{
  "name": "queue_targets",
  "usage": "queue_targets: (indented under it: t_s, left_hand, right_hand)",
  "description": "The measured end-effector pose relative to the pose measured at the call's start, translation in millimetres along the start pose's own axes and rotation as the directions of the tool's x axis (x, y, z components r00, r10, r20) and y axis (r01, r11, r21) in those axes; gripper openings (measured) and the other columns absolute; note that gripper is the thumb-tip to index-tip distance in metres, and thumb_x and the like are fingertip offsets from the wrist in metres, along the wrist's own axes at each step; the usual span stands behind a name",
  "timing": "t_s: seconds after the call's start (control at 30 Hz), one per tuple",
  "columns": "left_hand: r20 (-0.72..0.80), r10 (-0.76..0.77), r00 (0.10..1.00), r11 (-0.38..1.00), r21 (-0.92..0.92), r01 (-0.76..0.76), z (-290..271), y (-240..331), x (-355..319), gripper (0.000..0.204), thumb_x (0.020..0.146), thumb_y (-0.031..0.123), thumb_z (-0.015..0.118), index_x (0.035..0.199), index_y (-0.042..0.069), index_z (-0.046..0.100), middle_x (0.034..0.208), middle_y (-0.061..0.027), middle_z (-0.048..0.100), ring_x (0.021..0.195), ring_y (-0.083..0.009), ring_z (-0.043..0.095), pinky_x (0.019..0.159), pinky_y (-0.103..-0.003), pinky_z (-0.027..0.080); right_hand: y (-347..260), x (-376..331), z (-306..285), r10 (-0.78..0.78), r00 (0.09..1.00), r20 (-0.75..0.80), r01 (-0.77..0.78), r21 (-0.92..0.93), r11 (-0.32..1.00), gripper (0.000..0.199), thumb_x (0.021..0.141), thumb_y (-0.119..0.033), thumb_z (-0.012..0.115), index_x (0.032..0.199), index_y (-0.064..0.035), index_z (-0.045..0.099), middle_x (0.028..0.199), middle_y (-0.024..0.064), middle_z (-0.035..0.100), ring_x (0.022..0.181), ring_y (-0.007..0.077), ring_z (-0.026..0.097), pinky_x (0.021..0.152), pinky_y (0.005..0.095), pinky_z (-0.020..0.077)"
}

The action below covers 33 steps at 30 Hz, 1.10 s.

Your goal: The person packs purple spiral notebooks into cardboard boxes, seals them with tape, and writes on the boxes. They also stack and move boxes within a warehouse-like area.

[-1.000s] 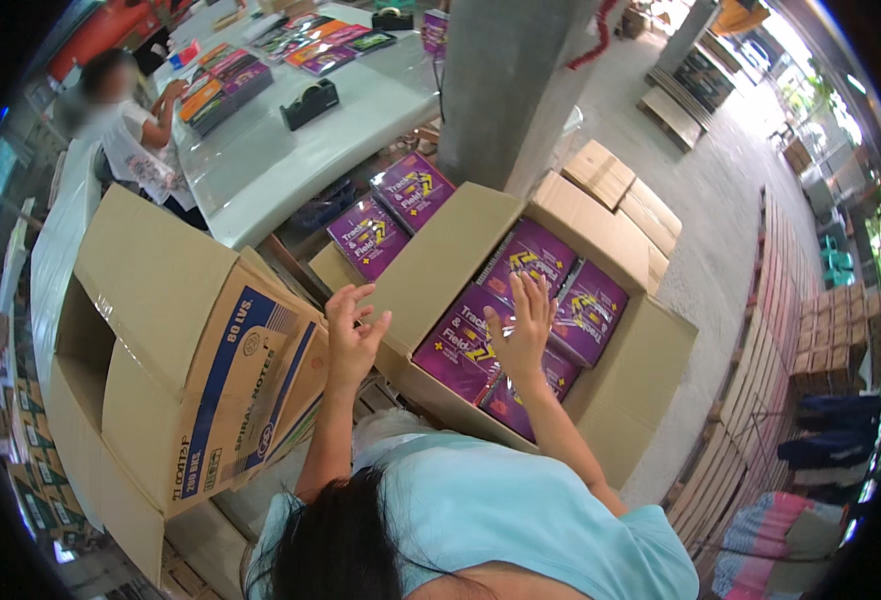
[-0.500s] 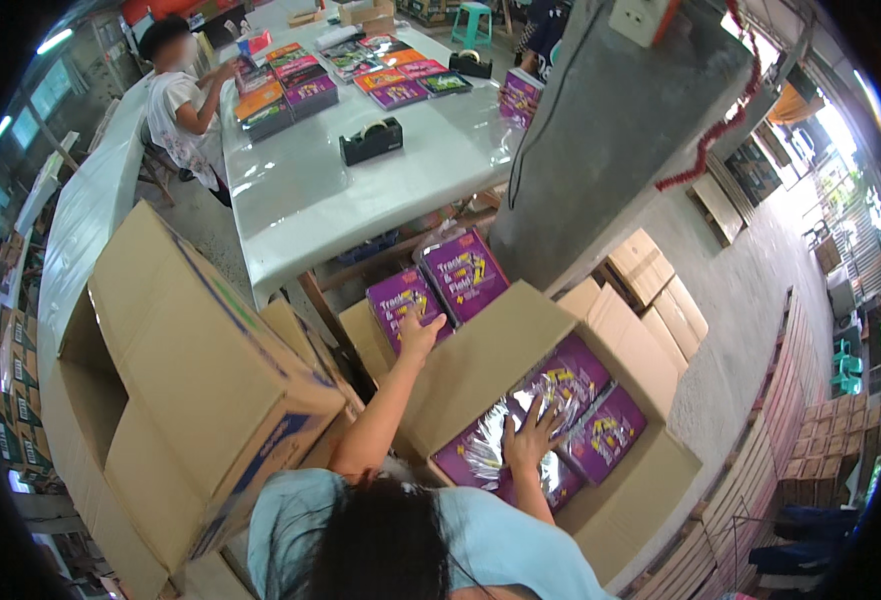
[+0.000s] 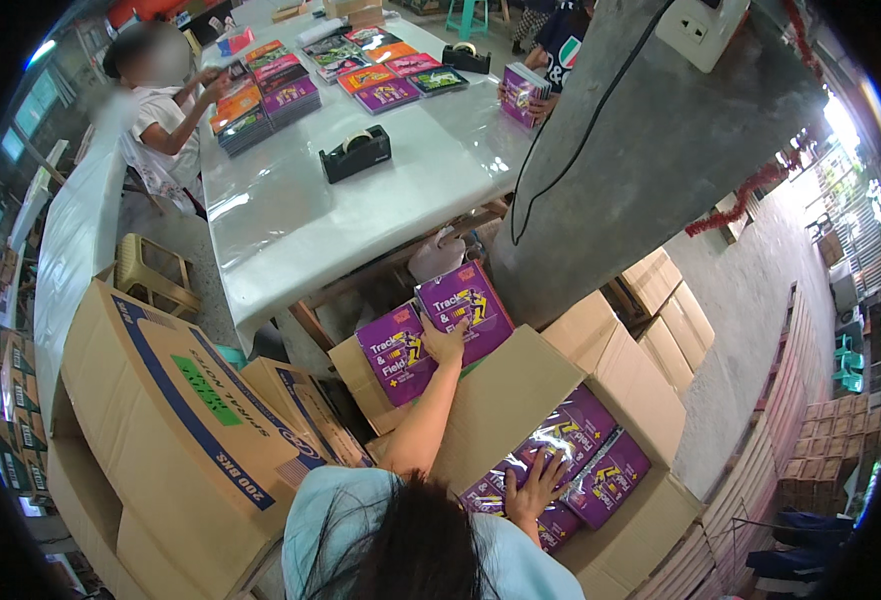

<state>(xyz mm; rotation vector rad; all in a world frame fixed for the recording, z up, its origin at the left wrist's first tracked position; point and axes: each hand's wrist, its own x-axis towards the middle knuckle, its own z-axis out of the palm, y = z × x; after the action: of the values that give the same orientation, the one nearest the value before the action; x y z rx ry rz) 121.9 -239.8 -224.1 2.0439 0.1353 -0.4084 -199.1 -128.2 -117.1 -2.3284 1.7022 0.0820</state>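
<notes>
Purple packs (image 3: 398, 355) lie side by side in a small box (image 3: 353, 378) near the middle of the frame, two of them showing. My left hand (image 3: 444, 343) is on them where they meet, thumb on the face of the right one and other fingertips by its left edge; I cannot tell whether I have it clamped. My right hand (image 3: 535, 492) lies palm down, fingers apart, on more packs (image 3: 610, 480) in the open box (image 3: 505, 402) at the lower right. Clear wrap shines on those, and a raised flap of their box stands between my hands.

A big carton (image 3: 185, 385) with blue bands fills the lower left. Closed cartons (image 3: 678, 325) sit at the right, just beyond the open box, near a grey pillar (image 3: 650, 165).

Past the small box, a white table (image 3: 280, 245) runs to the top of the frame. On it are a tape dispenser (image 3: 356, 156) and, at the upper left, notebook stacks (image 3: 265, 105). A co-worker (image 3: 165, 130) in white has their hands by the stacks; beside the pillar, another person holds purple notebooks (image 3: 520, 95). A beige stool (image 3: 150, 268) stands left of the table.
</notes>
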Motion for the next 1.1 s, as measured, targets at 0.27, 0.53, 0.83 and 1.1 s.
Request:
queue_targets:
  t_s: [0.27,0.53,0.83,1.1]
  left_hand:
    - [0.094,0.019,0.995,0.989,-0.151,-0.005,-18,62,17,0.071,0.053,0.024,0.082,0.114,0.001,0.054,0.111,-0.0177,0.059,0.101,-0.0333,0.057,0.087,-0.04,0.045]
    - [-0.093,0.79,0.605,0.611,0.058,-0.789,-145,167,-73,0.073,0.062,0.011,0.079,0.126,0.008,0.043,0.112,-0.0138,0.058,0.1,-0.0351,0.059,0.084,-0.042,0.048]
    - [0.767,0.565,0.303,0.464,-0.599,0.653,-265,88,-150,0.047,0.093,0.024,0.053,0.133,0.003,0.038,0.113,-0.0161,0.06,0.095,-0.0247,0.064,0.082,-0.04,0.055]
    - [0.941,0.274,0.199,0.957,-0.287,0.039,-262,54,-303,0.056,0.096,0.042,0.045,0.135,0.002,0.039,0.115,-0.014,0.056,0.101,-0.0214,0.057,0.09,-0.033,0.046]
  right_hand:
    - [-3,-3,0,-0.037,0.999,-0.019,0.038,0.048,0.998,0.082,0.079,-0.05,0.06,0.146,-0.0191,0.024,0.154,0.0137,0.008,0.141,0.0379,0.003,0.104,0.0662,0.0028]
    - [9,-6,5,-0.052,0.992,-0.115,0.052,0.0,0.999,0.081,0.079,-0.054,0.058,0.146,-0.0196,0.026,0.154,0.0134,0.009,0.142,0.0365,0.005,0.105,0.0662,0.0042]
    - [20,-11,-30,-0.145,0.988,-0.057,0.127,0.834,0.537,0.086,0.078,-0.068,0.049,0.145,-0.0198,0.026,0.146,0.0128,0.029,0.129,0.0327,0.034,0.104,0.0541,0.0235]
    - [28,-152,-203,0.007,0.975,-0.223,0.216,0.953,0.211,0.09,0.077,-0.023,0.073,0.149,-0.0178,0.019,0.122,0.0158,0.054,0.102,0.0199,0.058,0.087,0.0329,0.0483]
